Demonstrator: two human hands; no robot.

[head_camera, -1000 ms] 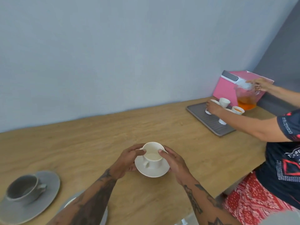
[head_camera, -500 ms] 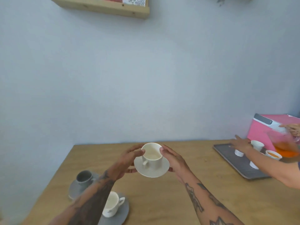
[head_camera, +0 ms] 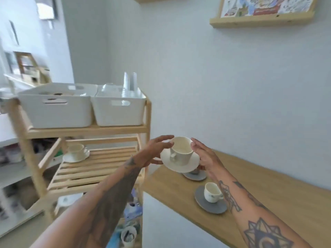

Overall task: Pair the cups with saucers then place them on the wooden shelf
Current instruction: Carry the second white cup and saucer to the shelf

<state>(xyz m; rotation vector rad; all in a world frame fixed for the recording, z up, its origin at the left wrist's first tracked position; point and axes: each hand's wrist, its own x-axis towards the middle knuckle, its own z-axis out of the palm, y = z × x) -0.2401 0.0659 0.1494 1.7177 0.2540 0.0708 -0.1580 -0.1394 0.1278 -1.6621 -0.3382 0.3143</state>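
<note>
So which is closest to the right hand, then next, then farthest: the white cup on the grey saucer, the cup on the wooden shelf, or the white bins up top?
From the right hand:
1. White cup on the grey saucer, just below it on the table.
2. Cup on the wooden shelf, off to the left on the slats.
3. White bins, up on the top tier, left; only slightly beyond the shelf cup.

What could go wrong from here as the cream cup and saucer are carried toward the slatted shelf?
1. The cup only sits loose on the tilted saucer, held between the left hand and right hand; it might slide off.
2. The slatted shelf has gaps and already holds another cup and saucer; a careless landing could rock or knock it.
3. The picture is blurred from motion, so a shelf post could get clipped.
</note>
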